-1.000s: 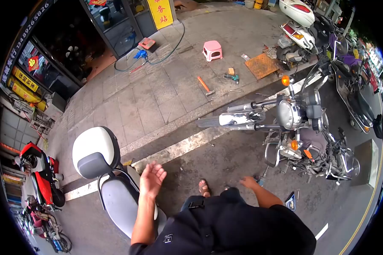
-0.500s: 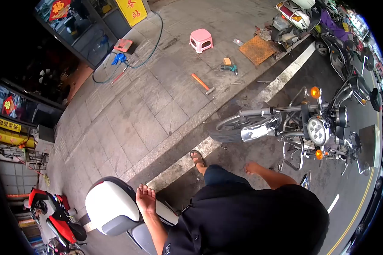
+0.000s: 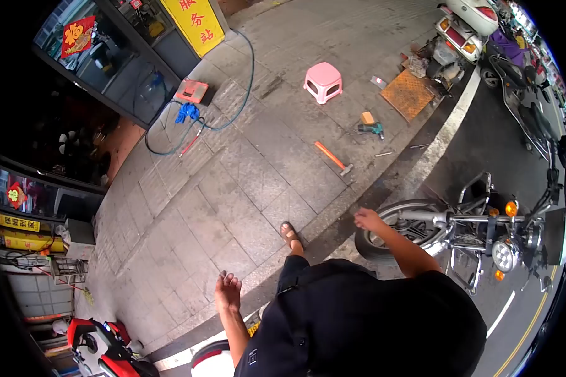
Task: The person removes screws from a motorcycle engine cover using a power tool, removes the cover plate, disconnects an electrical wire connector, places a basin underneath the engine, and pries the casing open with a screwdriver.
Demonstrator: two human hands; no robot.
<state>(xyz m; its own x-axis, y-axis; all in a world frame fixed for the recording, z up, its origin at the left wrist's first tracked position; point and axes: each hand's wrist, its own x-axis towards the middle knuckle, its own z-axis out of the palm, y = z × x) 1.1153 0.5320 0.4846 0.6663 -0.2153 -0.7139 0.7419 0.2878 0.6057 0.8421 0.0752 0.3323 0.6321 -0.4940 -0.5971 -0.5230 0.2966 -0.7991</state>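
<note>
My left hand [image 3: 228,291] hangs out in front on the left, palm showing and fingers loosely bent, with nothing in it. Below it is part of a white scooter's rear end [image 3: 212,364], mostly hidden by my body. My right hand [image 3: 368,220] is stretched forward on the right, fingers loosely bent and nothing seen in it. Nearest to it is the motorcycle's front wheel [image 3: 383,251]; the hand is over the kerb beside the tyre. The motorcycle's round headlight [image 3: 505,256] and orange turn signals face this way. One sandalled foot [image 3: 289,234] stands on the paving.
On the pavement lie an orange-handled hammer [image 3: 333,157], a green power drill [image 3: 372,129], an orange box [image 3: 367,118] and a rusty plate [image 3: 407,94]. A pink stool [image 3: 324,80] stands farther off. A hose [image 3: 248,81], blue gloves [image 3: 187,113] and a red toolbox [image 3: 192,91] are near the door.
I have stepped forward onto the pavement, past the white scooter. My right hand has swung forward, and the stool and tools appear lower in the view. Both hands remain without anything seen in them.
</note>
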